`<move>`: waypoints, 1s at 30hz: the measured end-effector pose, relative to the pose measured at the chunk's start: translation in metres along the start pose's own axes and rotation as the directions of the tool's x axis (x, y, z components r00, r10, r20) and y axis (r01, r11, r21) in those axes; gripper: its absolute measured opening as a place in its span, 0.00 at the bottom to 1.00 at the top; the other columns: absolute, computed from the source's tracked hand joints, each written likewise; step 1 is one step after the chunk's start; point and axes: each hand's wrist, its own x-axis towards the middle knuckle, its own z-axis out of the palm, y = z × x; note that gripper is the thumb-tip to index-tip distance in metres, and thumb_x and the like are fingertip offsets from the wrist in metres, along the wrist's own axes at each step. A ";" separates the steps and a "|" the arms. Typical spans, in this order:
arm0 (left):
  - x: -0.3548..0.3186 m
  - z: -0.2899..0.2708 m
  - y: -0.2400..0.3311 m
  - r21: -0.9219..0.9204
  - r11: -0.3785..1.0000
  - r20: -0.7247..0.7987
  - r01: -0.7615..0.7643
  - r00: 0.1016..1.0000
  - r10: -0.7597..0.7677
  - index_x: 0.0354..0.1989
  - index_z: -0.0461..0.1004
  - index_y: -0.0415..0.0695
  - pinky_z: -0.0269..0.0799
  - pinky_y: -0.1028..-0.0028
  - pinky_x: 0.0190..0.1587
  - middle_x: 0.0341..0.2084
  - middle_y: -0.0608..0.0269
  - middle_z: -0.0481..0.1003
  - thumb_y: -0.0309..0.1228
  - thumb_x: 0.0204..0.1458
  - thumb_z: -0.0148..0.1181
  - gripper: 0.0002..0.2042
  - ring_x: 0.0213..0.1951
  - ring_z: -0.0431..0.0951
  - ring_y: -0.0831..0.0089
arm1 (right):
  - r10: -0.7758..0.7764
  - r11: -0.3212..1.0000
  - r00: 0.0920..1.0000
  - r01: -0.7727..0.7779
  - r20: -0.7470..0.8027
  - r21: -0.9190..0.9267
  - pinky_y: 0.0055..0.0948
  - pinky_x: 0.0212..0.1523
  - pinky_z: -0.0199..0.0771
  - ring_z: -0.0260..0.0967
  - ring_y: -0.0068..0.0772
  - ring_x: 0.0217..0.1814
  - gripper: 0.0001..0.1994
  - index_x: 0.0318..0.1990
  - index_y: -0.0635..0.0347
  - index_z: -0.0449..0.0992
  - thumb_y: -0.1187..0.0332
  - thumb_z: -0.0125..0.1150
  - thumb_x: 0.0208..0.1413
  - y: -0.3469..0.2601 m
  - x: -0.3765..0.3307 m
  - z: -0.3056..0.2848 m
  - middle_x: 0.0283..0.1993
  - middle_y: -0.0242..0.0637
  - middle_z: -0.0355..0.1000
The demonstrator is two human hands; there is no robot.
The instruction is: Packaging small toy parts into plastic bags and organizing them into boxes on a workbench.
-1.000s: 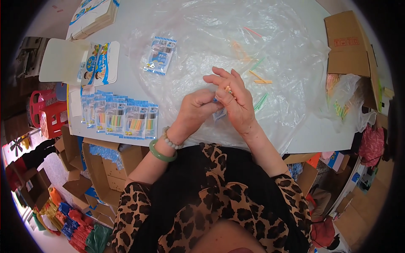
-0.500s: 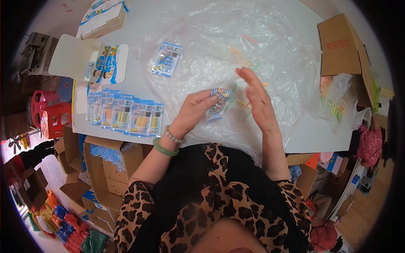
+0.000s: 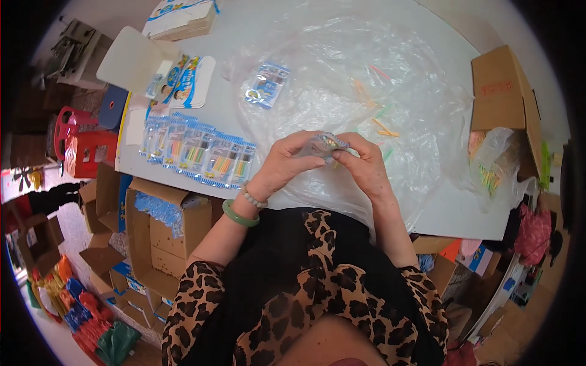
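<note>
My left hand (image 3: 284, 163) and my right hand (image 3: 361, 163) meet over the near edge of the white table (image 3: 317, 36). Both pinch one small clear packet (image 3: 325, 145) with coloured sticks inside it. Under the hands lies a big sheet of clear plastic (image 3: 372, 79) with loose coloured sticks (image 3: 384, 126) scattered on it. One filled blue-edged packet (image 3: 266, 85) lies alone on that sheet, farther away. To my left a row of several filled packets (image 3: 198, 152) lines the table's edge.
A brown cardboard box (image 3: 503, 97) sits at the table's right, with a clear bag of coloured sticks (image 3: 488, 168) beside it. Printed cards (image 3: 186, 79) lie at the far left. Open cartons (image 3: 165, 219) and red stools (image 3: 82, 143) stand on the floor at my left.
My right hand went out over the plastic sheet, then came back to the packet. Both hands now hold it together, closer to my body.
</note>
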 end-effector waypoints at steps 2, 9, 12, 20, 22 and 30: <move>-0.006 -0.002 0.001 0.023 0.999 -0.075 0.039 0.996 -0.037 0.44 0.75 0.36 0.67 0.79 0.47 0.37 0.65 0.74 0.23 0.50 0.59 0.12 0.41 0.72 0.77 | -0.012 1.000 0.997 0.014 0.070 -0.025 0.22 0.45 0.65 0.67 0.22 0.42 0.10 0.39 0.66 0.76 0.77 0.58 0.48 -0.002 0.000 0.004 0.36 0.31 0.72; -0.020 -0.004 -0.004 0.137 0.982 -0.112 -0.129 0.983 0.145 0.37 0.79 0.39 0.67 0.78 0.39 0.31 0.65 0.74 0.23 0.49 0.60 0.07 0.35 0.72 0.78 | 0.099 0.992 0.987 -0.108 0.129 0.060 0.20 0.40 0.65 0.66 0.18 0.38 0.06 0.36 0.66 0.75 0.75 0.57 0.50 -0.005 -0.005 0.022 0.33 0.33 0.73; -0.032 -0.009 0.009 0.205 0.962 -0.182 -0.178 0.959 0.216 0.32 0.77 0.38 0.65 0.77 0.36 0.28 0.64 0.73 0.22 0.48 0.60 0.04 0.33 0.71 0.76 | 0.128 0.992 0.968 -0.124 0.216 -0.029 0.19 0.40 0.65 0.67 0.18 0.37 0.07 0.38 0.65 0.74 0.76 0.57 0.51 -0.004 -0.003 0.033 0.34 0.31 0.73; -0.062 -0.079 0.008 0.959 0.284 -0.187 0.003 0.757 0.626 0.38 0.73 0.41 0.65 0.68 0.31 0.24 0.60 0.70 0.23 0.47 0.58 0.09 0.28 0.71 0.65 | -0.073 0.802 0.962 0.213 0.263 -0.558 0.34 0.47 0.70 0.71 0.45 0.42 0.15 0.48 0.61 0.70 0.68 0.55 0.53 -0.011 0.034 0.044 0.40 0.44 0.73; -0.058 -0.088 0.006 0.994 0.003 -0.081 0.109 0.728 0.681 0.42 0.73 0.41 0.64 0.66 0.29 0.23 0.60 0.69 0.25 0.47 0.59 0.12 0.27 0.70 0.64 | -0.156 0.716 0.969 0.244 0.190 -0.654 0.39 0.51 0.68 0.68 0.53 0.47 0.18 0.52 0.61 0.68 0.66 0.54 0.53 -0.011 0.070 0.052 0.45 0.47 0.72; -0.069 -0.097 -0.019 0.959 -0.135 -0.086 0.249 0.709 0.700 0.45 0.70 0.39 0.64 0.63 0.31 0.28 0.60 0.70 0.31 0.39 0.61 0.21 0.32 0.71 0.63 | -0.207 0.616 0.968 0.020 -0.138 -0.788 0.42 0.60 0.61 0.63 0.54 0.58 0.35 0.58 0.66 0.64 0.56 0.65 0.42 0.018 0.185 0.091 0.54 0.52 0.68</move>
